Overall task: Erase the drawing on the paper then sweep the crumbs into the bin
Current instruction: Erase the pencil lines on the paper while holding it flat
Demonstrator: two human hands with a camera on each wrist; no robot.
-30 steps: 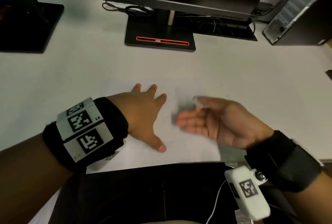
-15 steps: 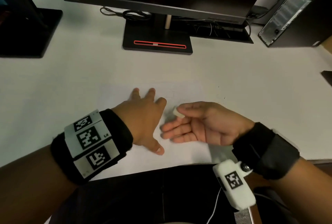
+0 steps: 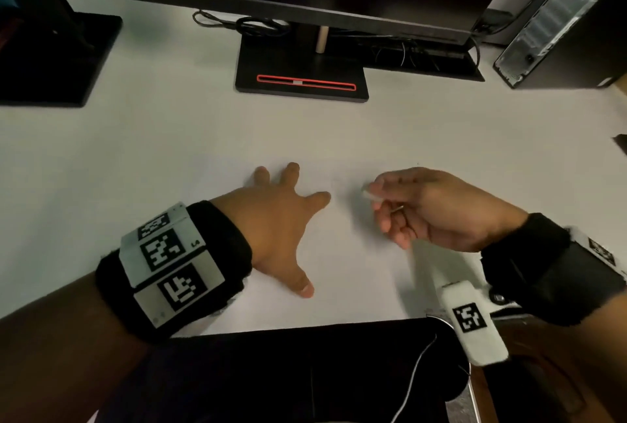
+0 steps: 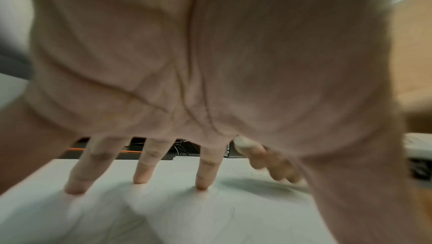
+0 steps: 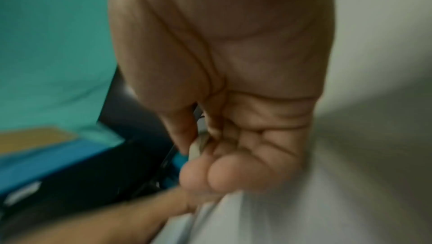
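A white sheet of paper (image 3: 349, 273) lies on the white desk near its front edge, with faint pencil lines showing on the paper (image 4: 224, 216) in the left wrist view. My left hand (image 3: 285, 219) presses flat on the sheet, fingers spread, and its fingertips (image 4: 202, 186) touch the surface. My right hand (image 3: 420, 208) hovers just right of it, palm turned left, pinching a small white eraser (image 3: 368, 192) between thumb and forefinger. The eraser (image 5: 195, 147) shows blurred in the right wrist view. No bin is in sight.
A monitor stand (image 3: 302, 73) with a red slot sits at the back centre, cables behind it. A second black stand (image 3: 51, 59) is at back left, a computer tower (image 3: 563, 15) at back right. The desk's front edge (image 3: 305, 326) runs just below my hands.
My right hand, holding the eraser, swept left toward the left hand and has now drawn back to the right and lifted slightly. The left hand stays pressed on the paper.
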